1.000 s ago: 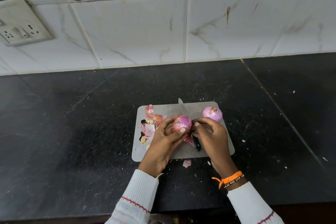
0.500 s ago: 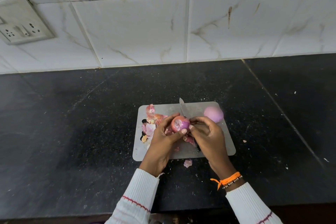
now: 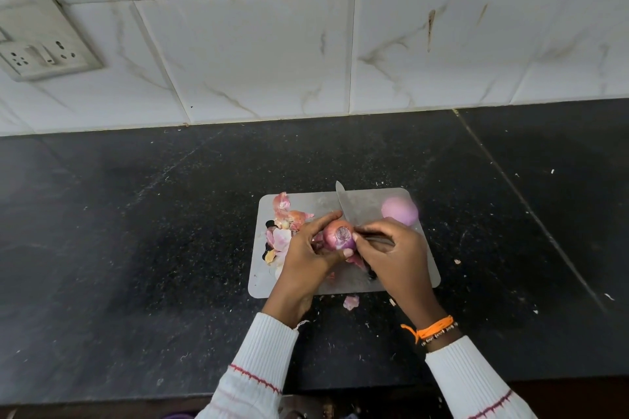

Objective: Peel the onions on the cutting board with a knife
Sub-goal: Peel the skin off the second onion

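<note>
Red onion (image 3: pixel 338 237) sat mid-board, cupped by left hand (image 3: pixel 306 253), cut end up. Right hand (image 3: pixel 394 253) clamped on knife (image 3: pixel 347 206), blade pointing to 12 o'clock past onion. Peeled onion (image 3: pixel 400 210) lay at board's (image 3: pixel 425 269) 1 o'clock corner; skins (image 3: pixel 284 224) piled at 9 o'clock. Judged best: catch skin edge between thumb and blade, pull in strips, rotate onion, keep left thumb off edge.
</note>
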{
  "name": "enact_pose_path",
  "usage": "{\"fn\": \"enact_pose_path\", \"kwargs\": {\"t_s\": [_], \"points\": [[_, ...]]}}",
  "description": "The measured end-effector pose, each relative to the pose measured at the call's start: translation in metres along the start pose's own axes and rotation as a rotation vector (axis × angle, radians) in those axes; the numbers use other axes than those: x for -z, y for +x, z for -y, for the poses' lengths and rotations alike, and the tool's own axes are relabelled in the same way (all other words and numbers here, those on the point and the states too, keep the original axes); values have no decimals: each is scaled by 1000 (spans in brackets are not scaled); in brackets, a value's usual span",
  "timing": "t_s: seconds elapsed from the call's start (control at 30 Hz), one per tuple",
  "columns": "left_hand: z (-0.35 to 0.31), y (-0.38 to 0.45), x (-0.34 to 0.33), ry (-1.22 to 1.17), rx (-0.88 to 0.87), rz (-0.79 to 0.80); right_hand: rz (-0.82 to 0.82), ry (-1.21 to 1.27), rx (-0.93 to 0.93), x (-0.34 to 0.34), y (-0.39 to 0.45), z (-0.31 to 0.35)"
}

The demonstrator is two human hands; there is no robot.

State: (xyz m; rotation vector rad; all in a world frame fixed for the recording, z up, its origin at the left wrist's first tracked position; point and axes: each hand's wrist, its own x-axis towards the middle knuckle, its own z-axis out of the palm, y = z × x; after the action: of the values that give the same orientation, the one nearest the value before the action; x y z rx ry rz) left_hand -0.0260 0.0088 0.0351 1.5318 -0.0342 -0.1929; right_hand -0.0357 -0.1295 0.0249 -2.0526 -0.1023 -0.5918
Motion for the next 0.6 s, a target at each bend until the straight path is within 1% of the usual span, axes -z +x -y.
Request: {"fn": "enact_pose_path", "kwargs": {"t_s": [0.23, 0.33, 0.6], "points": [[1, 1, 0, 42, -18, 7, 5, -43, 42, 2, 1, -3], [3, 1, -1, 35, 5, 10, -2, -72, 50, -1, -1, -5], [8, 2, -2, 11, 33, 17, 4, -34, -13, -5, -4, -10]]}}
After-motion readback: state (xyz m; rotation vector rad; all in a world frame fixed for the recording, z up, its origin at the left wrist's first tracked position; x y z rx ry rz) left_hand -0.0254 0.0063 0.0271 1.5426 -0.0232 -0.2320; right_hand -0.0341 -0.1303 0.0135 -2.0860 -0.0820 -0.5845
